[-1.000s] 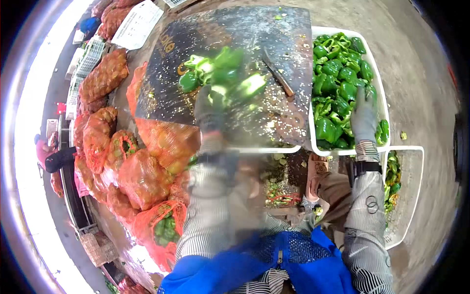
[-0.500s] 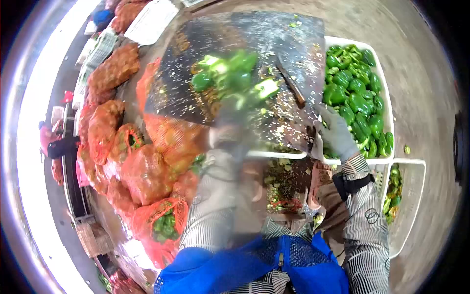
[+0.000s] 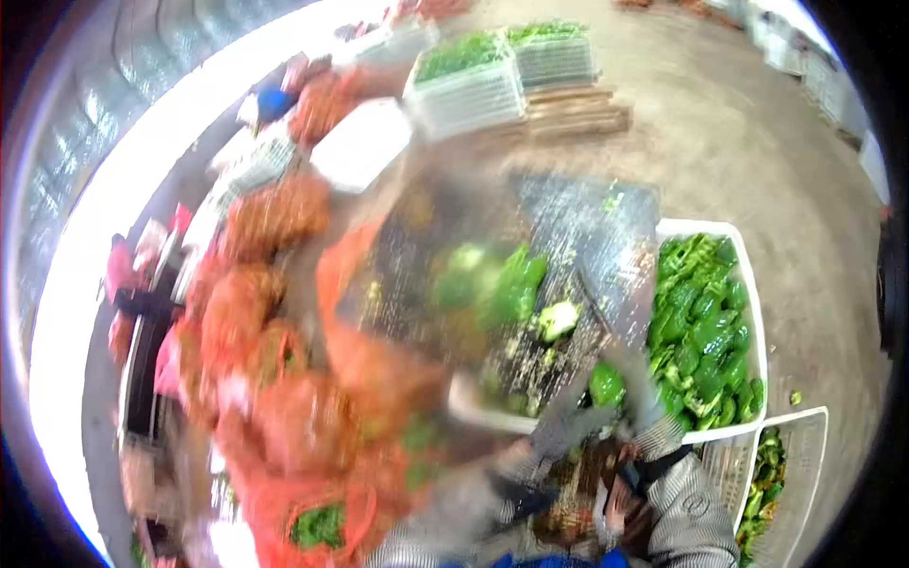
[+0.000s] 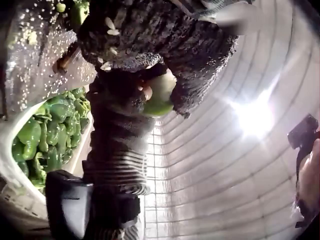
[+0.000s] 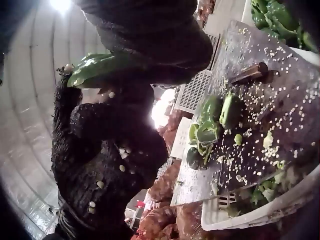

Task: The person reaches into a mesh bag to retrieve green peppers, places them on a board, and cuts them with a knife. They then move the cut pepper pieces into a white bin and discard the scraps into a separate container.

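A green bell pepper [image 3: 607,385] is between my two gloved hands, near the front right corner of the dark board [image 3: 620,204]. My right hand [image 3: 646,388] grips it from the right. The fingers of my left hand [image 3: 568,426] curl at its other side. In the left wrist view, a pale green end of the pepper [image 4: 161,95] shows between the dark gloves. In the right wrist view, the pepper [image 5: 102,70] sticks out between them, its far part hidden. White seeds cling to the glove. Cut pepper pieces [image 5: 231,111] lie on the board.
A knife [image 5: 252,72] lies on the seed-strewn board. A white crate [image 3: 757,331] of green peppers stands to the right, with another crate [image 3: 822,445] nearer me. Red mesh sacks [image 3: 294,426] crowd the left. Crates of greens [image 3: 464,90] stand behind the board.
My right hand has come from the pepper crate to the board's front corner with a pepper. My left hand has left the pieces on the board and joined it. The head view has tilted upward.
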